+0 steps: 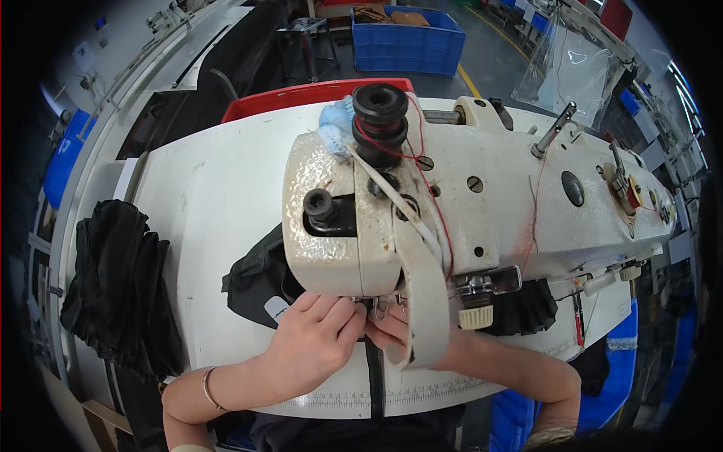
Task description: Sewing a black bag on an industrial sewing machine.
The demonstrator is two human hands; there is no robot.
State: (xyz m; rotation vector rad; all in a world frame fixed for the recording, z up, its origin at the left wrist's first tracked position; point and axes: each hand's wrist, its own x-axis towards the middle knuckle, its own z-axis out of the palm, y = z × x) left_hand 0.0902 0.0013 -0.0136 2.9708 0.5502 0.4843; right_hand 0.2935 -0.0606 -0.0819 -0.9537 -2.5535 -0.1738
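Sewing machine (482, 200): fills centre | left hand (320, 340), seven o'clock: presses fingers together near black strip (375, 388), pinch hidden | right hand (388, 330), five o'clock: half-hidden, finger spread unclear

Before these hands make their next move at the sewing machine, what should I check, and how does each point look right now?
1. Left hand and right hand both up at the white metal sewing machine: ok.
2. Fingers safely away from the needle: cannot tell; the machine head hides that spot.
3. Narrow black fabric strip leading from the table's near edge up to the hands: ok.
4. Thin red thread threaded through the needle: cannot tell; only its upper run shows.
5. Folded black cloth pile apart from the hands: ok, off to the left.
6. Thin silver-coloured bracelet apart from the machine: ok.
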